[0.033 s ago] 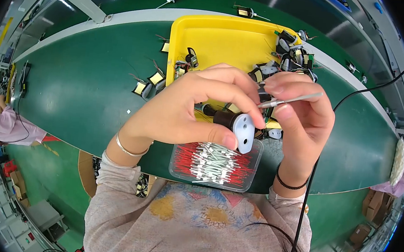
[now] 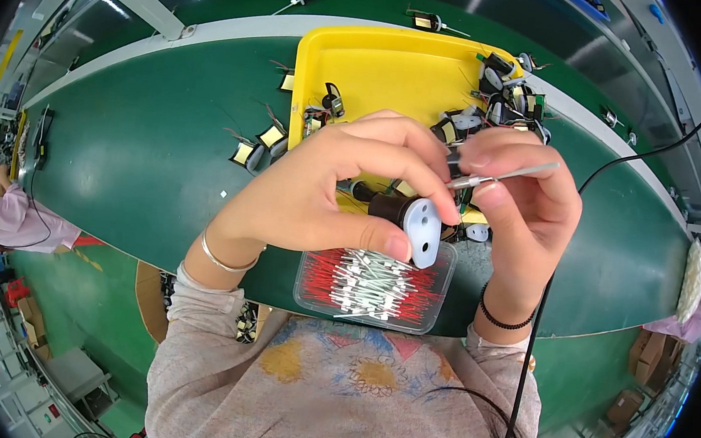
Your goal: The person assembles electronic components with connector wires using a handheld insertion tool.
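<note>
the left hand (image 2: 325, 179) grips a black cylinder (image 2: 388, 208) with a white cap (image 2: 418, 233). the right hand (image 2: 542, 204) pinches a thin rod (image 2: 530, 169).

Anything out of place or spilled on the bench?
Mildly: a tiny white scrap lies alone on the green work table, left of the yellow plastic tray. Several black assemblies with pale-yellow faces sit outside that tray, possibly deliberately. No spill visible around the clear plastic box of red-and-white pieces.
</note>
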Motion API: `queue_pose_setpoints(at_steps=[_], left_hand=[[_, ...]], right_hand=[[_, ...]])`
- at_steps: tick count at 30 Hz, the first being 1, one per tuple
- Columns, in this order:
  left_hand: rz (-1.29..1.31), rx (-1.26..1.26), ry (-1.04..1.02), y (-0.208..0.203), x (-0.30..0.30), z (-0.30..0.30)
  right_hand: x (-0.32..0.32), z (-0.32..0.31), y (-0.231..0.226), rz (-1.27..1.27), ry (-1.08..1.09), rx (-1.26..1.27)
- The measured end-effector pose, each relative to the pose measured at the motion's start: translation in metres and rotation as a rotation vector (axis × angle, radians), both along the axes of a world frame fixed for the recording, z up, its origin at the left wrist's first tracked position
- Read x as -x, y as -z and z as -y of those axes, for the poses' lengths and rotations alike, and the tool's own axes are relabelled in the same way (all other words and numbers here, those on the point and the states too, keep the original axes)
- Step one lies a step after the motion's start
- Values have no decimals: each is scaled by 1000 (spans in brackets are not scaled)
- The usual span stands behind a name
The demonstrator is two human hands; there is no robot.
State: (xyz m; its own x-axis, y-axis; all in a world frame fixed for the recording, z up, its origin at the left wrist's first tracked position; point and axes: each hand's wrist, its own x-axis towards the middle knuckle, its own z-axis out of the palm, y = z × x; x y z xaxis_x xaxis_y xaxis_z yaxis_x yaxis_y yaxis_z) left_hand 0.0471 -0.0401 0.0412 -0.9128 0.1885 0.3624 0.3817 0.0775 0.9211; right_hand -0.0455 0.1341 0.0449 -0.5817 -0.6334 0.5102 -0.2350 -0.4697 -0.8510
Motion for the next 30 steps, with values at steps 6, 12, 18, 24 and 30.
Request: queue_pose_setpoints(at_steps=[6,12,18,24,30], left_hand=[[-40,10,0,-2,-2,1],[5,-34,21,-2,3,-4],[107,-199,46,3,5,-5],[92,-196,108,4,4,-8],[-57,10,-42,0,7,-5]], right_hand=[[-3,1,-1,3,-16,-15],[0,-2,-2,71,-21,12],[6,-3,-2,-286,104,-35],[4,-6,-3,-246,248,70],[2,-17,-5,-195,411,248]])
